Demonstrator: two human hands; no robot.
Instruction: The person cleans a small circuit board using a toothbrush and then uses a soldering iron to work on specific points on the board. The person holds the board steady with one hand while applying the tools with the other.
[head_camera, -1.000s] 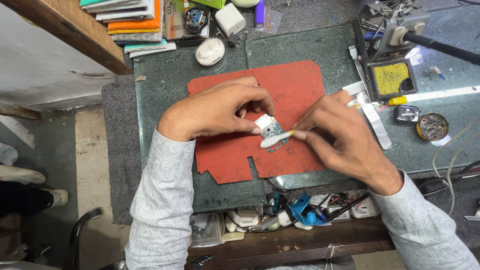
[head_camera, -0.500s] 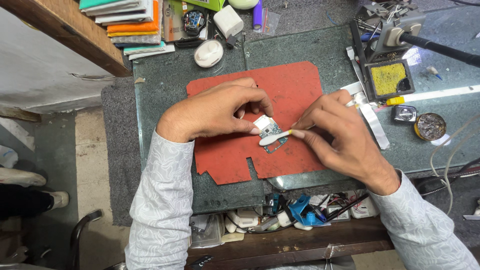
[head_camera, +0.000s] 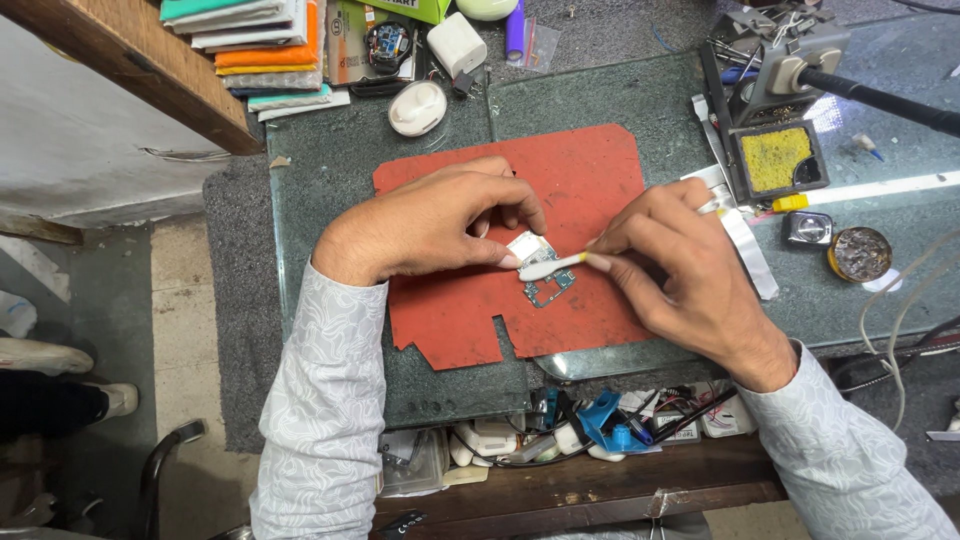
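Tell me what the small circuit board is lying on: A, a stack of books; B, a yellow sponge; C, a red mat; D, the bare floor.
C: the circuit board rests on the red mat, pinned by the left hand while the right hand brushes it with a white brush.

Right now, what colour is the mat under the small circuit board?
Brick red: the mat under the circuit board shows best in the head view.

My mat (head_camera: 600, 190) is matt red rubbery sheet; counter (head_camera: 620, 100) glossy glass over grey felt; circuit board (head_camera: 545, 290) bare metal; brush (head_camera: 550, 267) smooth white plastic.
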